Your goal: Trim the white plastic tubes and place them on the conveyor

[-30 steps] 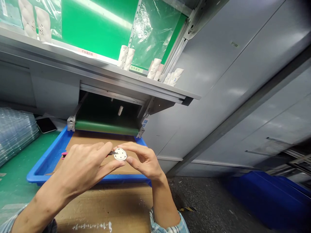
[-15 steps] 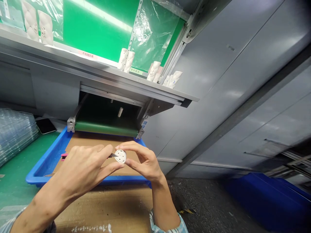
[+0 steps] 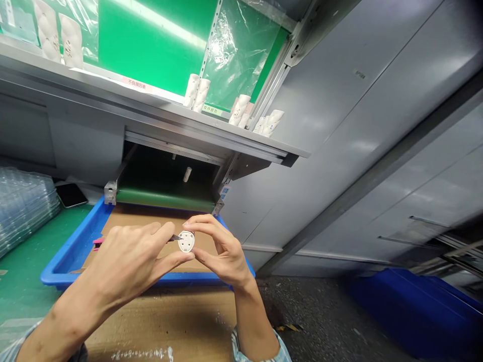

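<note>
Between the fingertips and thumb of my right hand (image 3: 222,251) is a small round white part (image 3: 186,242). Its flat face, with several small dark holes, is turned towards me. My left hand (image 3: 138,254) is closed around a slim knife (image 3: 175,238). The dark pointed blade reaches the upper left of the white face, and a pink end sticks out behind the hand. The rest of the knife's handle is hidden in my palm. My left thumb tip lies at the lower edge of the white part, close to my right thumb.
Beneath my hands is a blue tray (image 3: 56,274) lined with cardboard. A green conveyor (image 3: 166,198) ends above it, carrying white cylinders (image 3: 187,174). Clear plastic trays (image 3: 24,211) and a phone (image 3: 71,195) lie left. White twisted pieces (image 3: 71,40) stand on the shelf above.
The white part has turned in my right fingers, so its holes sit differently and the face looks rounder. My right fingers have risen slightly; the blade tip has shifted up a little.
</note>
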Demonstrator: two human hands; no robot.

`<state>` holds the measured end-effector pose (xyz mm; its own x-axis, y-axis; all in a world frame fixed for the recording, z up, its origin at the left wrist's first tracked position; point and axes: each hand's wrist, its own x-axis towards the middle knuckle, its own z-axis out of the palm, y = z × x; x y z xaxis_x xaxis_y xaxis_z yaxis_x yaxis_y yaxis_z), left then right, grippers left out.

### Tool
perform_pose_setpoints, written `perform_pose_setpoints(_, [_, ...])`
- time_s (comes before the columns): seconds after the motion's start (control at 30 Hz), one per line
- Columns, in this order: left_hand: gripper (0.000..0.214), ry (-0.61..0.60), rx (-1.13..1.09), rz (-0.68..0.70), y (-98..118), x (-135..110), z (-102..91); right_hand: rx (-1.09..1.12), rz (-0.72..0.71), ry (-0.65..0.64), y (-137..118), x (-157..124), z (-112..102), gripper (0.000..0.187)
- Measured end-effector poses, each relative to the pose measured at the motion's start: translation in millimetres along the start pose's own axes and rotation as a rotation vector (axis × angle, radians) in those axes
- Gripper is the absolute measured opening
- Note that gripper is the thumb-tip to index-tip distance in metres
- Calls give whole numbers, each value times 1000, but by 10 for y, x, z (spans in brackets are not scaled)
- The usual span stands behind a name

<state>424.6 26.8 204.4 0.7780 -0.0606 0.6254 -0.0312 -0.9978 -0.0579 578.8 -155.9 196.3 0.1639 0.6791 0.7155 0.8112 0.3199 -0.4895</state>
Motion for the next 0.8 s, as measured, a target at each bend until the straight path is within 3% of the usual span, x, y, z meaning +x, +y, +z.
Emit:
perform_pose_setpoints(0.47, [51,76,5,-14,74,8,-32,-141,-86,210,-37,-11,173,30])
perform_pose_setpoints(0.8, [48,89,10,-24,92,-15,-54,-283,-174,312,-59,-27,280,42])
